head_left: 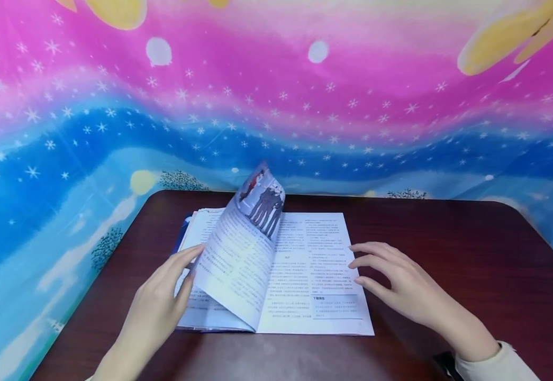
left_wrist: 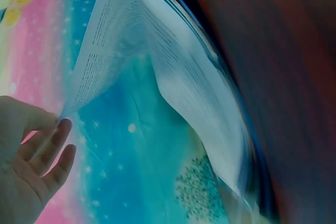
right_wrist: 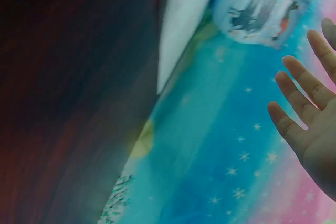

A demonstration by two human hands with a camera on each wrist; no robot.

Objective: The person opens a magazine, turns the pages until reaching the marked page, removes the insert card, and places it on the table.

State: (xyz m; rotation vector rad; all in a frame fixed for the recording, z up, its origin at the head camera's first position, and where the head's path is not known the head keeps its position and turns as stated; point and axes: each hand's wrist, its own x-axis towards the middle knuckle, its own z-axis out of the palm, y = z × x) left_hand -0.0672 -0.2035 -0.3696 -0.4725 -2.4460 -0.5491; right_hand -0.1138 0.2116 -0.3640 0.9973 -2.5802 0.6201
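An open magazine point(head_left: 326, 264) with printed text lies on the table. One of its pages point(head_left: 235, 259) stands raised and bent over the left half, with a picture of figures near its top. My left hand point(head_left: 154, 299) pinches the edge of that page between thumb and fingertips; the left wrist view shows the lifted page point(left_wrist: 100, 51) hanging from this grip. At the magazine's right edge, my right hand point(head_left: 395, 280) is spread with straight, slightly bent fingers, fingertips right at the page's edge, holding nothing. Its separated fingers point(right_wrist: 302, 77) show in the right wrist view.
The dark reddish-brown wooden table point(head_left: 471, 248) extends on both sides of the magazine. Behind it hangs a pink and blue cloth point(head_left: 276, 116) with snowflakes. A dark blue cover edge point(head_left: 181, 233) peeks out at the magazine's left.
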